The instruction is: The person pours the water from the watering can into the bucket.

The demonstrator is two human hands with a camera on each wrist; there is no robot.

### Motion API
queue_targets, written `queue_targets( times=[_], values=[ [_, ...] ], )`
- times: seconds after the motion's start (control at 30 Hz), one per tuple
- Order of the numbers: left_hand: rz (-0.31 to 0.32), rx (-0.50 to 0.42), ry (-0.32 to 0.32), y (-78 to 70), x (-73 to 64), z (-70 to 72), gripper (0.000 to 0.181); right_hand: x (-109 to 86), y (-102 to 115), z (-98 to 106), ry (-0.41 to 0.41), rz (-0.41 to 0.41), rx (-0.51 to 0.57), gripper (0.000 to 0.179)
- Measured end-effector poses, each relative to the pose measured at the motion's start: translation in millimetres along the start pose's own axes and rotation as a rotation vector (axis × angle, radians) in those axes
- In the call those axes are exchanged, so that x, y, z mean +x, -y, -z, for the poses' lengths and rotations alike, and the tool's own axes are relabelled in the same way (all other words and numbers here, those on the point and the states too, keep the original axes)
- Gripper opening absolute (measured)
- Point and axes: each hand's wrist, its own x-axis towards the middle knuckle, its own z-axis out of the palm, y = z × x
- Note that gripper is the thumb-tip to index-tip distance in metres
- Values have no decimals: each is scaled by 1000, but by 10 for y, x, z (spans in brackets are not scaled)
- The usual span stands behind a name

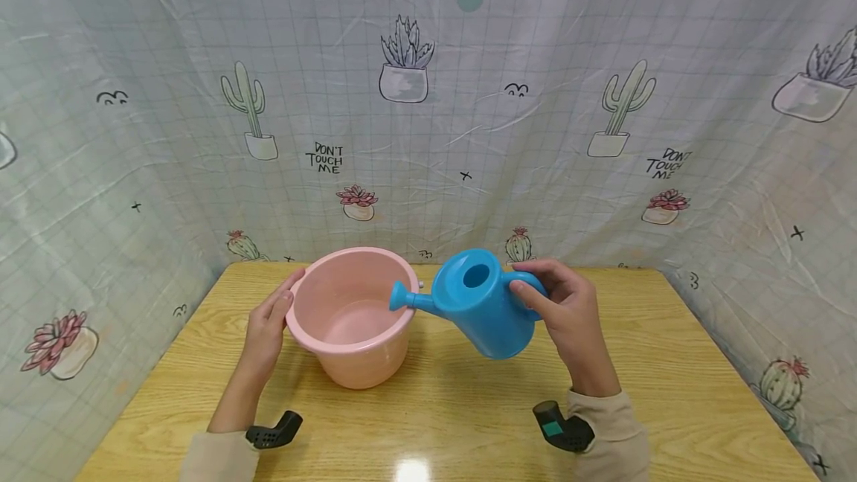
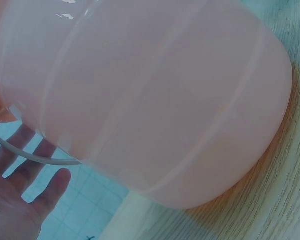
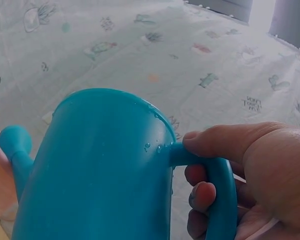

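Observation:
A pink plastic bucket (image 1: 364,367) stands on the table, slightly tilted, its mouth facing up and toward me. My left hand (image 1: 268,326) holds its left rim, thumb at the edge and fingers against the outer side. In the left wrist view the bucket wall (image 2: 155,100) fills most of the picture, and a thin grey bail handle (image 2: 40,159) crosses the fingers. My right hand (image 1: 569,311) grips the loop handle of a blue watering can (image 1: 489,318), raised and tilted left. Its spout head reaches over the bucket's right rim. Water drops dot the can's side (image 3: 105,170); no stream shows.
The wooden table (image 1: 428,430) extends in front and to both sides. A plant-print curtain (image 1: 428,132) hangs around its back and sides, close behind the bucket. Black wrist devices (image 1: 274,434) sit at both sleeves.

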Motion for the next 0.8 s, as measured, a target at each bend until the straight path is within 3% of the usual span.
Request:
queue_targets(
  times=[0.8],
  values=[
    [13, 3, 2, -16, -2, 3, 48, 25, 60, -6, 0, -41, -29, 27]
  ],
)
